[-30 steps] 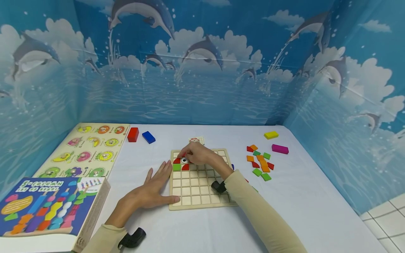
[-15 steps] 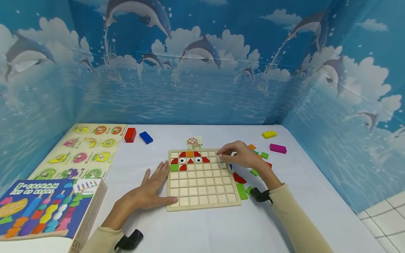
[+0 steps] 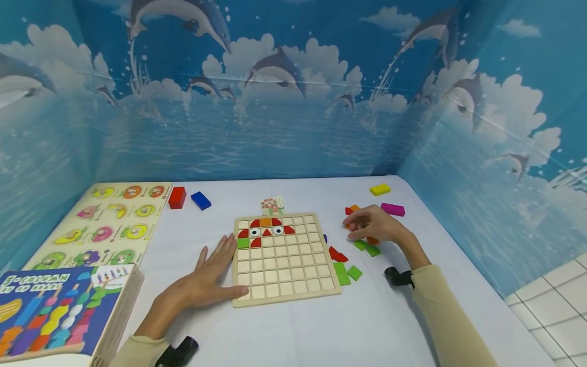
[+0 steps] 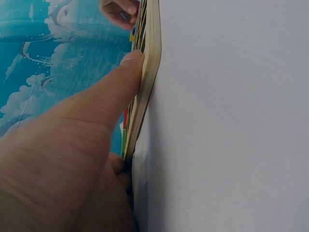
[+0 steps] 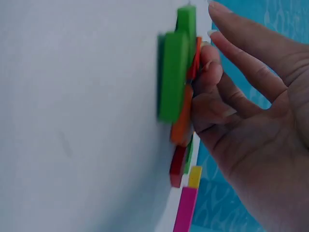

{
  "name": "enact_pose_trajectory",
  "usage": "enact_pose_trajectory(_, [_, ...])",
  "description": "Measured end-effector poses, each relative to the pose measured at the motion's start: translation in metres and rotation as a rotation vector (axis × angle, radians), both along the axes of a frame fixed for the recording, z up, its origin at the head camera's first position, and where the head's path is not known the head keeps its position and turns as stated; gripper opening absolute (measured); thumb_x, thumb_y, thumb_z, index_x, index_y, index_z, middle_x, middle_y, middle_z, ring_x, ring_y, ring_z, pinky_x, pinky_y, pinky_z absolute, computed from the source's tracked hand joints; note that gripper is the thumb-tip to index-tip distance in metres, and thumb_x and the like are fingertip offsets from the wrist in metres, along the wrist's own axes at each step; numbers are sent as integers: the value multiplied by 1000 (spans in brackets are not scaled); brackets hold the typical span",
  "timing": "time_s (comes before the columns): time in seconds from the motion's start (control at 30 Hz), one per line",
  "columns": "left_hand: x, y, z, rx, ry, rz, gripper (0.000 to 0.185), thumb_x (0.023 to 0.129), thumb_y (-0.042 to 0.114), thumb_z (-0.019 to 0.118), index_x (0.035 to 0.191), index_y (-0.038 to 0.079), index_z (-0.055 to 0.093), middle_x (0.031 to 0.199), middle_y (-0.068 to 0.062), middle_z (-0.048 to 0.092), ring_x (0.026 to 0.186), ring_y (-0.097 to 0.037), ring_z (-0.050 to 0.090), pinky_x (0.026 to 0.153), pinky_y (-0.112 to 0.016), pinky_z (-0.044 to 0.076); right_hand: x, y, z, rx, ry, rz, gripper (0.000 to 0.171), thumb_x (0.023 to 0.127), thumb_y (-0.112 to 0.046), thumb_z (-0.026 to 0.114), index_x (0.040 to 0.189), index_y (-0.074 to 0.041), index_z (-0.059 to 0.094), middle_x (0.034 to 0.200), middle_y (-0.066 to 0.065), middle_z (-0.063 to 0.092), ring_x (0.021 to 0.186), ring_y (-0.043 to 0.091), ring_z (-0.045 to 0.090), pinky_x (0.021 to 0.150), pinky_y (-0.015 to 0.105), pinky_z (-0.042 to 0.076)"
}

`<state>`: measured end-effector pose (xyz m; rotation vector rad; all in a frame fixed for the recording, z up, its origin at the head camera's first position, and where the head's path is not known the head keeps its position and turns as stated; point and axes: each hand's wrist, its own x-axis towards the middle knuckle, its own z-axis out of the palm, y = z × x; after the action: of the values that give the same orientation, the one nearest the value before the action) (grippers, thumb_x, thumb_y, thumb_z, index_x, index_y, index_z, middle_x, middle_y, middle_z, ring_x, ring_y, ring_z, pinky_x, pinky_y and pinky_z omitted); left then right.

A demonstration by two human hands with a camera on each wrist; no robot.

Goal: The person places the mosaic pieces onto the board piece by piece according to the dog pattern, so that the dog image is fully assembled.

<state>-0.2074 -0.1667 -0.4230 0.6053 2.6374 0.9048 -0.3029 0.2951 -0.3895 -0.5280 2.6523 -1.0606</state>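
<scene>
Both hands are on the table. From the head view, we log the left hand (image 3: 208, 278) lying flat with fingers spread, its fingertips against the left edge of the wooden grid board (image 3: 284, 260). The board holds red, orange and green pieces and two eye pieces in its top-left rows. The right hand (image 3: 373, 226) rests over the pile of loose tiles (image 3: 364, 243) to the right of the board, fingers bent down onto them; we cannot tell from this view whether one is pinched. More red and green pieces (image 3: 341, 262) lie just beside the board's right edge. A magenta block (image 3: 393, 209) and a yellow block (image 3: 380, 189) sit beyond the hand; a red block (image 3: 177, 197) and a blue block (image 3: 201, 200) sit far left, near a fruit puzzle board (image 3: 110, 224) and a boxed bead set (image 3: 59, 306).

Left wrist view: we see the thumb (image 4: 104, 96) pressed straight against the board's edge (image 4: 149, 72).

Right wrist view: fingers (image 5: 212, 92) are partly curled, tips touching an orange tile (image 5: 182, 118) beside a green tile (image 5: 173, 77); no closed grip shows.
</scene>
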Motion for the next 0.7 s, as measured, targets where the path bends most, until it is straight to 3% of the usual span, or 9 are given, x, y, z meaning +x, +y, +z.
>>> enact_pose_trajectory(0.17, [1,1,3,0,-12,7,124,89,61,81,173,5,9,182,-13,1,168,-36,-6,128,-66,-15,-1,9,-1,46,-12,-77,37,89,-8,90,123,1,78,87,7,66,82,23,59,61,22,49])
enact_pose_trajectory(0.4, [1,-1,4,5,-13,3,123,90,60,80,173,5,9,182,-13,1,168,-35,-7,129,-65,-15,-3,6,1,110,2,-203,28,87,-13,93,109,-2,80,92,6,71,84,23,62,69,26,57])
enact_pose_trajectory(0.7, [1,0,3,0,-1,-1,123,90,60,81,173,4,10,182,-13,2,168,-35,-7,129,-65,-14,1,1,5,147,-35,-236,22,86,-12,93,101,-4,79,85,6,71,79,22,62,70,28,56])
